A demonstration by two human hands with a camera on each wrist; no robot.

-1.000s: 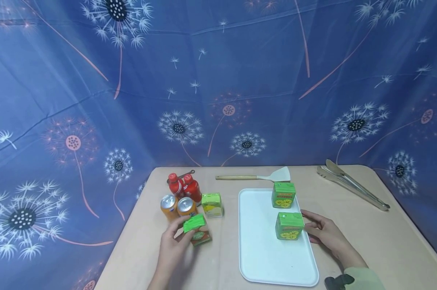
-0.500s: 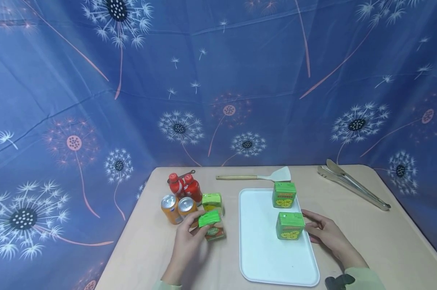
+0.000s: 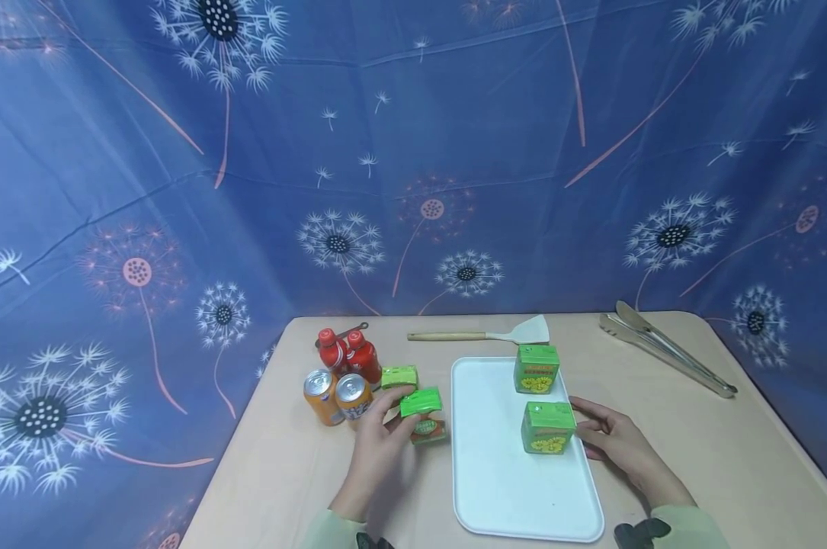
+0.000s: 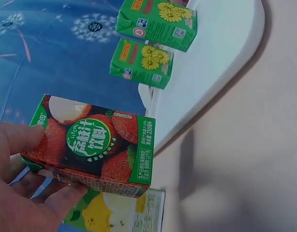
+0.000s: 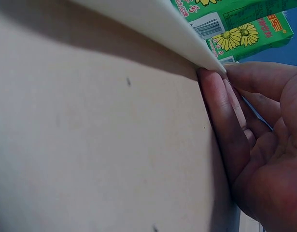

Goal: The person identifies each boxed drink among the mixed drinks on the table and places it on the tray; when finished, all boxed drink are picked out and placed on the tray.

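Note:
My left hand [image 3: 379,442] grips a litchi juice carton [image 4: 90,145] by its side, thumb across one face and fingers underneath. In the head view this carton's bright green top shows just left of the white tray [image 3: 502,488]. Behind it stands a yellow-green lemon drink carton [image 3: 399,375], partly covered by the hand. My right hand [image 3: 619,446] holds the tray's right rim, with the rim between thumb and fingers in the right wrist view. Two green cartons with yellow flowers stand along the tray's right side, a nearer carton [image 3: 549,428] and a farther carton [image 3: 536,369].
Two orange cans [image 3: 353,390] and two red bottles [image 3: 363,358] cluster on the left, with a dark-handled utensil [image 3: 353,329] behind them. A white spatula [image 3: 528,331] lies beyond the tray. Metal tongs [image 3: 667,354] rest at the back right. A blue curtain [image 3: 413,152] closes the back.
My left hand has carried the litchi carton rightward from in front of the cans to near the tray's left edge. The right hand and the tray have stayed put.

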